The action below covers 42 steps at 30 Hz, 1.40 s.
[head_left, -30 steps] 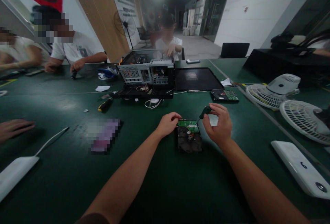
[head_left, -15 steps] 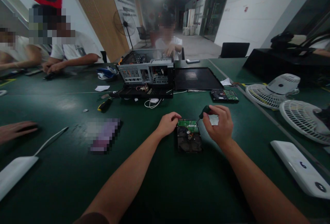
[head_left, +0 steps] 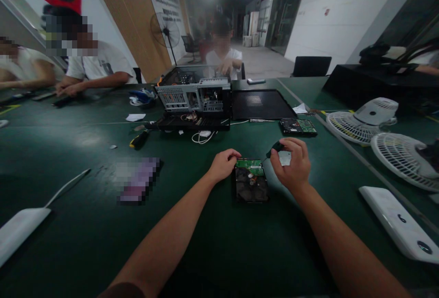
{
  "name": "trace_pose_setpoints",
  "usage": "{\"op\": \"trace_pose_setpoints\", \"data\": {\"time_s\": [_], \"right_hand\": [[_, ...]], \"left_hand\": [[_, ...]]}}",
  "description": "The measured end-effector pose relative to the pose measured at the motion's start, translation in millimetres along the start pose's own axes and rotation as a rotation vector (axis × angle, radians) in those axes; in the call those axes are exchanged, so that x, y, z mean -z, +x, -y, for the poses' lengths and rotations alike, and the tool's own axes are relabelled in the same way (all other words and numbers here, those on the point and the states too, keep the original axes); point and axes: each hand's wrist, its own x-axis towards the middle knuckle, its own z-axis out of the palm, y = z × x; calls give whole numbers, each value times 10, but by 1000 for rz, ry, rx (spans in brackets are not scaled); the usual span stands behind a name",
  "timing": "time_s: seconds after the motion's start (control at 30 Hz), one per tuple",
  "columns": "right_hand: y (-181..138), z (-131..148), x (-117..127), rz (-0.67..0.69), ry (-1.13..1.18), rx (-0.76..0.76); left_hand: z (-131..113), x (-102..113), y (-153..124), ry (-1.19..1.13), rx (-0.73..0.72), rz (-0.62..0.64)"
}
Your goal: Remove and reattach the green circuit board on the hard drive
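A hard drive lies on the green table with its green circuit board facing up. My left hand is closed at its upper left corner, thumb and fingers gripping the edge. A small dark-handled screwdriver is pinched in my right hand. Its thin shaft slants down to the left, with the tip at the upper right corner of the drive. Whether the tip sits in a screw is too small to tell. A pale piece of paper lies partly behind my right fingers.
Beyond stands an opened computer case beside a black side panel. Another hard drive, a yellow-black screwdriver, a blurred phone, white fans and a white power bank lie around. Other people sit across the table.
The screwdriver handle has tipped slightly to the right and lower in my right hand. My left hand and the drive stay put. Another person's hand at the left edge has gone from view.
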Motion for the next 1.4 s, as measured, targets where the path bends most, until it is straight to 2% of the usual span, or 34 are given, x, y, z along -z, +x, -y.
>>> {"op": "trace_pose_setpoints", "data": {"time_s": [0.13,0.37,0.53,0.8,1.03,1.27,1.4], "right_hand": [[-23,1,-13,36,34,-27],[8,47,2,5,-40,-18],[15,78,29,55,-14,-1],[24,62,14,-21,-21,25],[-30,46,-43,7,106,-12],[11,45,-2,-31,-6,4],[-12,16,-17,16,95,-40]], "left_hand": [[-10,-2,0,0,-4,0],[-54,7,-10,12,-3,-6],[-51,2,-7,17,-11,-8],[-38,-7,-8,20,-10,-15],[-30,-10,-7,19,8,-23],[-49,-6,-14,33,9,-30],[-76,9,-36,47,-1,-30]]}}
